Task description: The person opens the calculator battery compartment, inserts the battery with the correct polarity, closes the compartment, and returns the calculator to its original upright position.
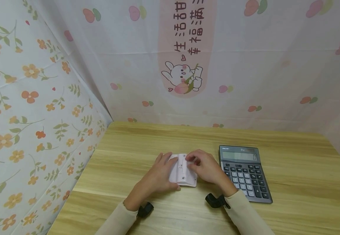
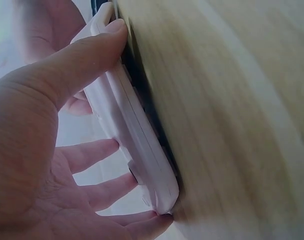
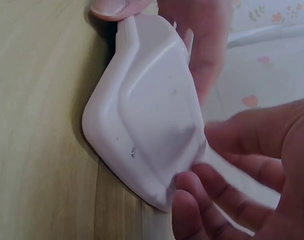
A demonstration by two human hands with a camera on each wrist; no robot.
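Observation:
A pale pink device (image 1: 190,180), which looks like a small calculator, lies face down on the table, its raised ridge, flat cover and small screws upward. My left hand (image 1: 157,174) grips it from the left. The left thumb (image 2: 99,47) presses its near edge, while the left fingertips (image 2: 114,187) reach its far side. At the ridge's right side, my right hand (image 1: 207,167) has bent fingers; their fingertips (image 3: 184,185) touch the pink casing (image 3: 157,100). The right wrist view hides exactly where the fingers behind the ridge make contact.
Just right of my right hand lies a dark grey desk calculator (image 1: 244,174), face up. Both stand on a wood-grain table (image 1: 146,137). Patterned cloths (image 1: 129,75) hang behind and at the left. Black wrist cameras (image 1: 215,200) sit under my sleeves.

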